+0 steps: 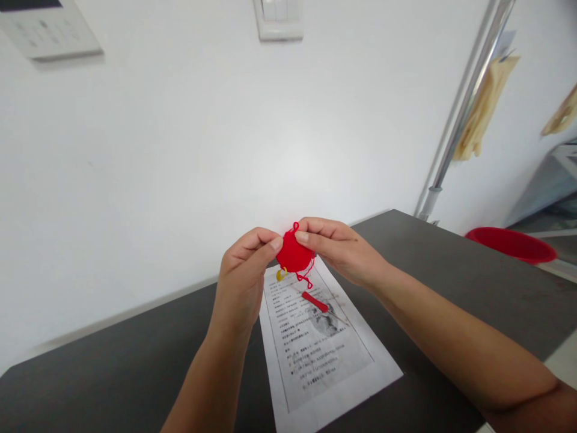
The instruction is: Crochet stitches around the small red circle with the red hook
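Between my two hands a round red crochet piece [295,254] is held up above the table. My left hand [246,264] pinches its left edge between thumb and fingers. On the upper right edge, my right hand [336,243] pinches it the same way. A small loop of red yarn sticks up at the top, and a loose strand hangs below. A yellow stitch marker [282,274] hangs from the lower left edge. Under the piece, a crochet hook [315,302] with a red handle and thin metal shaft lies on a printed sheet [324,385].
The dark table [135,367] meets a white wall, which carries a switch plate [280,30] and a control panel [49,33]. A metal pole [469,102] stands at the right, near hanging yellowish gloves [484,111]. Beyond the table is a red basin [511,245].
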`<state>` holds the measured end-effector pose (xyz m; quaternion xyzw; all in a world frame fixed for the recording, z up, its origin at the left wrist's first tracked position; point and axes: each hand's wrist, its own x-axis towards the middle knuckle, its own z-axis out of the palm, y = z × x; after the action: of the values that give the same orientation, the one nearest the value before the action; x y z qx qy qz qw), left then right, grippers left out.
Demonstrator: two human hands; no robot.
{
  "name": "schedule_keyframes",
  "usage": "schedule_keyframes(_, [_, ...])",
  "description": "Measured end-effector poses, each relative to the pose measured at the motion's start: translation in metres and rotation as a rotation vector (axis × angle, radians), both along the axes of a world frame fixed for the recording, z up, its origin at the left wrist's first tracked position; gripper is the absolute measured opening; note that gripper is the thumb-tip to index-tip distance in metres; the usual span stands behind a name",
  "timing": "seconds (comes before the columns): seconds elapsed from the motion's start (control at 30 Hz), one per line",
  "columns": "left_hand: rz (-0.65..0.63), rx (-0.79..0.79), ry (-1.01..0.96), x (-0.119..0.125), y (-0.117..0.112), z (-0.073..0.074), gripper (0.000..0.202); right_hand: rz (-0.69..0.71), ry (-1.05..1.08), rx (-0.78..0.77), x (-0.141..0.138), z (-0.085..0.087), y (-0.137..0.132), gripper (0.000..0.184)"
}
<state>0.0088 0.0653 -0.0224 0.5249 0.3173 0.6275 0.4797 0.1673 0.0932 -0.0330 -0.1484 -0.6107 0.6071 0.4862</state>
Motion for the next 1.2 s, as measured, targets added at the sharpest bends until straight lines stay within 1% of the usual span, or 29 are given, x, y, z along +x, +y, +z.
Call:
schedule_keyframes(0.1, [0.033,0.043,-0.002,-0.0013,0.0001,-0.0018,0.011,0.019,-0.033,0.005,-0.0003,0.0013,-0.0011,0.022])
schedule_keyframes(0.17, [0.036,0.035,0.000,-0.0006,-0.0007,-0.0020,0.011,0.012,-0.071,0.000,0.0003,0.0024,-0.0018,0.020])
schedule_keyframes(0.27, [0.019,-0.029,-0.053,0.0028,-0.0018,-0.0003,0.012,0.000,-0.100,0.015,0.0013,0.0027,-0.0018,0.020])
schedule_keyframes(0.43, [-0.078,-0.156,-0.141,0.0044,0.0002,0.0020,0.015,0.009,-0.063,0.054,0.0021,0.0012,0.0005,0.018])
schedule_keyframes(0.57, [-0.127,-0.171,-0.097,0.0001,0.0016,0.0026,0.018,0.002,-0.048,0.032,0.0033,0.0028,-0.0005,0.019])
schedule_keyframes(0.8, [-0.141,-0.161,-0.004,-0.0033,-0.0012,0.0045,0.018,-0.060,-0.031,0.015,0.0043,0.0044,-0.0028,0.017])
schedule_keyframes(1.03, [-0.061,-0.098,-0.023,0.0011,-0.0003,0.0029,0.020,-0.087,-0.035,0.032,0.0048,0.0013,-0.0011,0.021])
schedule_keyframes(1.1, [-0.042,-0.082,0.011,0.0011,-0.0011,0.0020,0.021,-0.122,-0.030,0.036,0.0053,0.0021,-0.0020,0.022])
schedule_keyframes(1.2, [-0.065,-0.082,0.100,-0.0006,-0.0020,-0.0001,0.017,-0.155,-0.037,0.046,0.0063,0.0042,-0.0036,0.023])
